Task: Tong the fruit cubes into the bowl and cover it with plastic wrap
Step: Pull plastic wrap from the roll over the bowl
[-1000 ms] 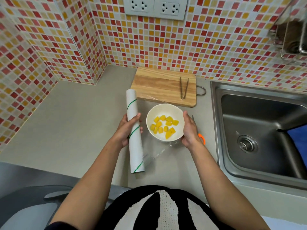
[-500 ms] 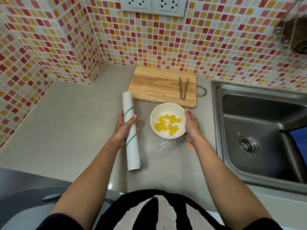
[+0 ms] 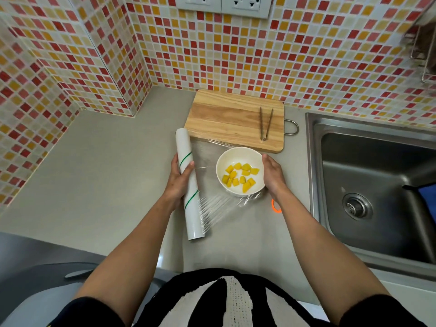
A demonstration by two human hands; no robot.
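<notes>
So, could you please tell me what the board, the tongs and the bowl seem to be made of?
Board: pale wood, matt, with visible grain stripes. Tongs: probably metal, a dull grey-brown sheen, thin arms. Bowl: glossy white, likely ceramic, though plastic cannot be ruled out.

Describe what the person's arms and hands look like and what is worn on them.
Both forearms are bare from the wrist up to near the elbow, where short black sleeves begin at the bottom edge of the view. The left hand and the right hand are bare: no gloves, and no rings, watch or bracelet can be seen. Between the arms shows a black top with a white knitted panel.
</notes>
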